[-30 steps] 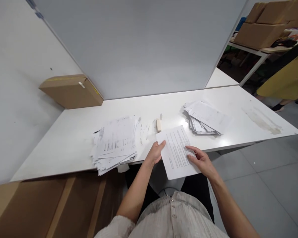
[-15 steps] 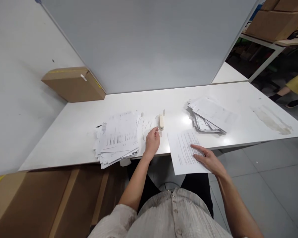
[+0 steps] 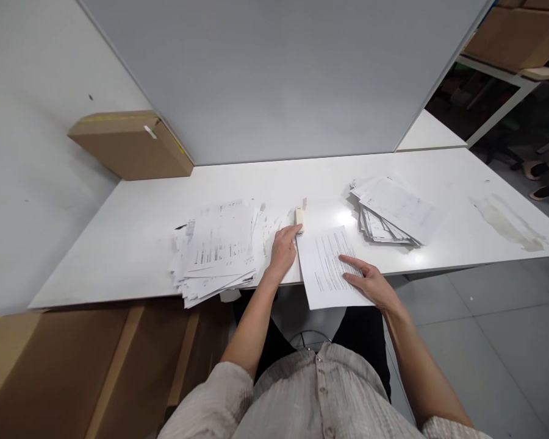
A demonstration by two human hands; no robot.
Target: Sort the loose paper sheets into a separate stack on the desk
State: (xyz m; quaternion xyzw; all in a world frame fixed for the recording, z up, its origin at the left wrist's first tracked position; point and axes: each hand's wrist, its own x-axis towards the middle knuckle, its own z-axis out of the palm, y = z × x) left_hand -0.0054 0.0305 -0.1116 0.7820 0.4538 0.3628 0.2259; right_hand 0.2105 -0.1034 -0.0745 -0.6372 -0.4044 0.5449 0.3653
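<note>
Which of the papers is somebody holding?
The printed page in the right hand; the left stack and right stack have no hand on them.

a white printed sheet [image 3: 318, 285] is slanting across the front edge of the counter [image 3: 132, 244], its lines of dark text facing up, its near end jutting past the edge. a small, cream-coloured, oblong block [image 3: 299, 216] is lying just beyond its far left corner, pointing lengthwise away.

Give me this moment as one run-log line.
left hand: at cream block, grip unclear | right hand: holding printed paper at front of table | left pile: on table | right pile: on table
</note>
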